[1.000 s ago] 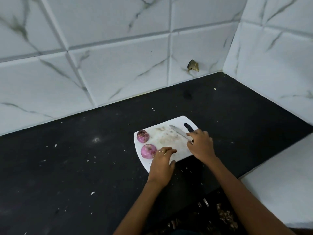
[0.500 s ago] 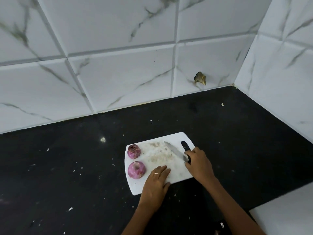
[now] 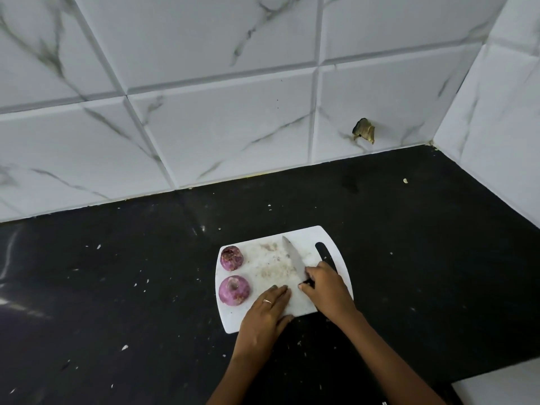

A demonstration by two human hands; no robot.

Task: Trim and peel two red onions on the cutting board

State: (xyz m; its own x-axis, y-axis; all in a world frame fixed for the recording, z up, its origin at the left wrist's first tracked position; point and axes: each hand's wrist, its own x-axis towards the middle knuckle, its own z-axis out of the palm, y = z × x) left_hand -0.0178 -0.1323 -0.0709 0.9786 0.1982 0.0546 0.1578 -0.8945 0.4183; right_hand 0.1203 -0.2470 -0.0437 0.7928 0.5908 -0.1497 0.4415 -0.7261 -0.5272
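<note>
Onions, two red ones, sit on the left part of the white cutting board (image 3: 295,306): the far onion (image 3: 231,257) near the back left corner, the near onion (image 3: 234,289) just in front of it, the two close together but apart. Both look trimmed, with a pale cut spot facing up on each. The board lies on the black worktop (image 3: 117,287), which is speckled with small pale scraps. The left hand (image 3: 264,317) rests flat on the board's front edge with straight fingers, a ring (image 3: 267,301) on one of them; its fingertips lie near the near onion without touching it. The right hand (image 3: 327,287) is curled round the dark handle of a knife (image 3: 295,258), whose blade points away across the middle of the board, over a brownish smear. Beside that hand is the board's dark slot handle (image 3: 323,251). Behind the worktop rise white marbled wall tiles (image 3: 204,127), one with a broken hole (image 3: 363,130).
</note>
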